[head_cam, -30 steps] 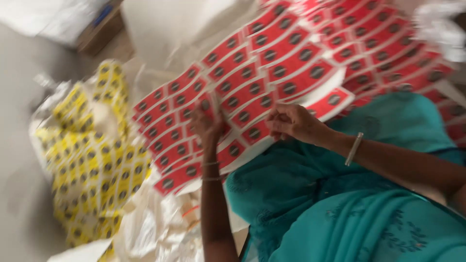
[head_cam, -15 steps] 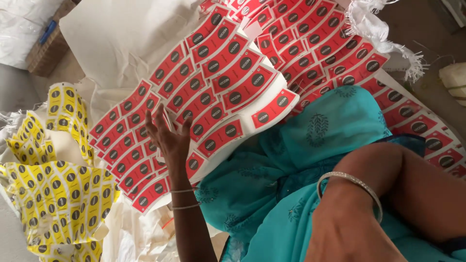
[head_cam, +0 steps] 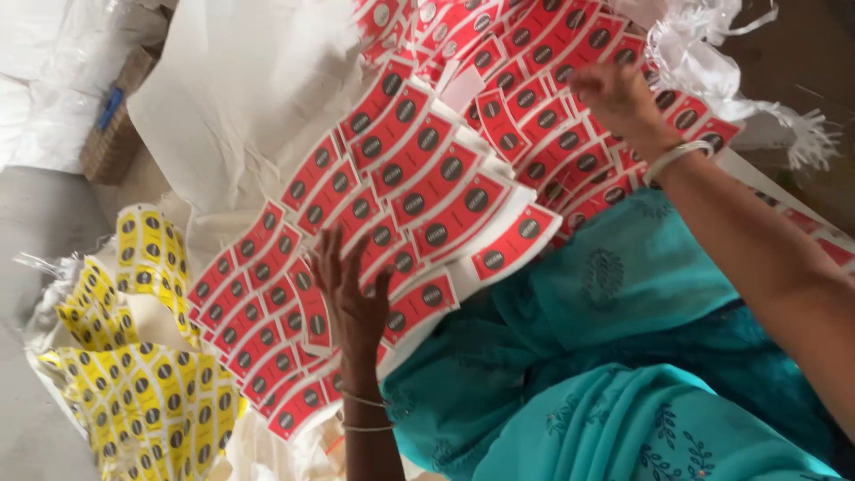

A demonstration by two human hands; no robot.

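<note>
Overlapping strips of red labels with dark round marks (head_cam: 427, 187) fan across my lap and over a white cloth. My left hand (head_cam: 352, 298) lies flat on the lower strips, fingers spread, thin bangles at the wrist. My right hand (head_cam: 614, 93) reaches to the far upper strips with fingers bent onto them; blur hides whether it grips one. A white bangle (head_cam: 672, 158) circles that wrist. My teal clothing (head_cam: 623, 356) lies under the near edge of the strips.
Strips of yellow labels (head_cam: 151, 392) are heaped at the lower left. A white cloth (head_cam: 240, 98) spreads behind the red strips. A frayed white woven sack (head_cam: 721, 53) lies at the upper right, and a cardboard box (head_cam: 111, 134) at the upper left.
My right hand left the near edge of the red strips and reached up to the far ones. My left hand stayed spread on the lower strips. The view shifted.
</note>
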